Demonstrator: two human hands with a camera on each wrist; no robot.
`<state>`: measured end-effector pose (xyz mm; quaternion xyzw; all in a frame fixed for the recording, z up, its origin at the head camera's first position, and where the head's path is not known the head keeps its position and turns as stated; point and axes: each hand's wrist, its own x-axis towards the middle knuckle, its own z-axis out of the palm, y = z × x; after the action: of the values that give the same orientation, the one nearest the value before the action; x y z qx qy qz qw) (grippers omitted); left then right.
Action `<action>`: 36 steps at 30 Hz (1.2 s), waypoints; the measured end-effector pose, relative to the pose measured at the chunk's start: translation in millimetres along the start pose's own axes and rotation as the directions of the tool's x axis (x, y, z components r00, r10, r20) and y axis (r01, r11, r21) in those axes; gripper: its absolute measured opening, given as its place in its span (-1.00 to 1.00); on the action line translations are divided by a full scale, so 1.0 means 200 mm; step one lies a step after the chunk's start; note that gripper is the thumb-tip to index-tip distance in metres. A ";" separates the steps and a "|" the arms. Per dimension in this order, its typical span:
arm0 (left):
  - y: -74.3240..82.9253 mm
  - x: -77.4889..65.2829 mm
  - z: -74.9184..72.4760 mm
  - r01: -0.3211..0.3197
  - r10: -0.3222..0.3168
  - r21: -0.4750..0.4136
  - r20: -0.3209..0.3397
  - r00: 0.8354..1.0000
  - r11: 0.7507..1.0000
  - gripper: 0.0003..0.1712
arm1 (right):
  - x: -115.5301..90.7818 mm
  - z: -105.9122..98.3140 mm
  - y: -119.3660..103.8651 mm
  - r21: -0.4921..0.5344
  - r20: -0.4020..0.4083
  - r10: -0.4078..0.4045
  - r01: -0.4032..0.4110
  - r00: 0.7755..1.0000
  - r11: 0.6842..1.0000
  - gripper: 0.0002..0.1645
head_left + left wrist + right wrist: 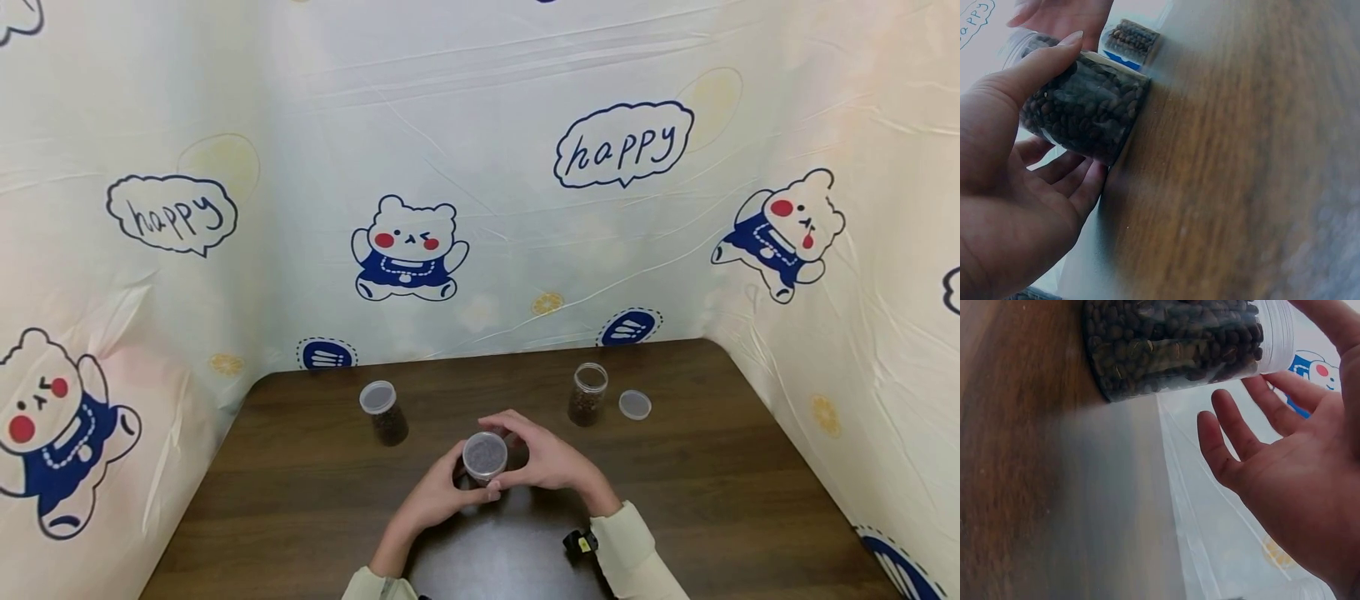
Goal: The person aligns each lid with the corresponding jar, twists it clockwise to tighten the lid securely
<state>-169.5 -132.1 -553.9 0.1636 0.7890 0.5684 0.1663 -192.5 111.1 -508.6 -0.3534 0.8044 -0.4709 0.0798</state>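
A clear plastic jar [1088,106] full of dark coffee beans stands upright on the table between both hands. My left hand [435,493] grips its body, with the thumb on the near side and the fingers curled behind, as the left wrist view shows. Around the jar's translucent lid [485,454] my right hand [543,454] has its thumb and index finger, pinching the rim. In the right wrist view the other fingers [1235,431] of that hand spread away from the jar [1166,347]. The lid covers the jar's mouth.
Farther back on the left stands a lidded jar [388,423] with dark contents. An uncovered jar [585,403] of beans stands at the back right, a loose lid [635,405] lying beside it. A printed cloth [495,250] encloses the dark wooden table [300,500].
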 end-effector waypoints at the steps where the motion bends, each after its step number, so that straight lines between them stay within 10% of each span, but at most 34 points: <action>1: 0.00 0.00 0.00 0.001 -0.001 -0.002 0.002 1.000 1.000 -0.12 | 0.00 0.00 0.00 0.001 0.005 -0.005 0.005 1.000 1.000 -0.04; 20: 0.00 0.00 0.00 -0.003 0.003 0.031 -0.026 1.000 1.000 -0.16 | 0.03 0.05 -0.03 -0.071 -0.058 0.082 -0.086 0.995 0.994 -0.15; 36: 0.00 -0.01 0.01 -0.032 0.032 0.021 0.012 0.999 0.999 -0.09 | 0.01 0.02 -0.01 -0.028 -0.009 0.009 -0.009 1.000 1.000 -0.20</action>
<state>-168.1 -131.5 -553.7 0.1813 0.7911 0.5618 0.1600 -190.1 106.5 -509.3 -0.3488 0.8128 -0.4608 0.0731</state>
